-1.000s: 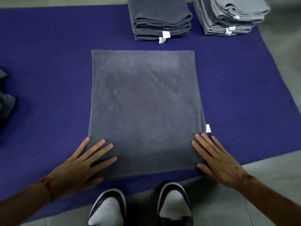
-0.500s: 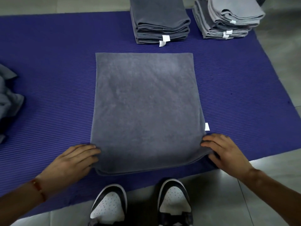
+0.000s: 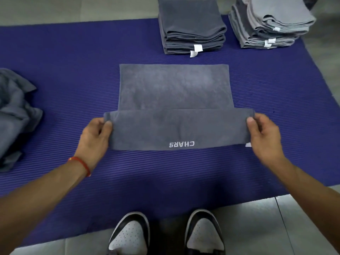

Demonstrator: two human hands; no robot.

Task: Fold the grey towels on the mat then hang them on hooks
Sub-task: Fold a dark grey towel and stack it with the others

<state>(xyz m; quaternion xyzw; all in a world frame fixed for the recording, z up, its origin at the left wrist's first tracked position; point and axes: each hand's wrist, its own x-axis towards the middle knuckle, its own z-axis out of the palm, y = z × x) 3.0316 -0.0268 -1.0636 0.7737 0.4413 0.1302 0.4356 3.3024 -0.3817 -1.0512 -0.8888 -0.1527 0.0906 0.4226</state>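
- Both hands have gone from pressing flat on the near corners of the towel (image 3: 173,85) a second ago to lifting its near edge and carrying it away from the person; half a second ago they were only curling onto those corners.
- Lifted, that edge now shows its underside, with the lettering "CHARS" upside down, and a stretch of bare mat (image 3: 73,74) lies where the towel's near part lay.
- Left hand (image 3: 95,134) pinches the left end of the raised edge, thumb on top, fingers curled behind.
- Right hand (image 3: 265,135) pinches the right end the same way, with the white tag (image 3: 248,144) just beside it.
- Far half of the towel lies flat on the mat, in front of the dark stack (image 3: 192,26) and light stack (image 3: 272,21).
- Risks, as I judge them: uneven travel of the two hands would lay the fold askew; slack between them could trap a crease in the middle; dragging the far half would shift it off square.
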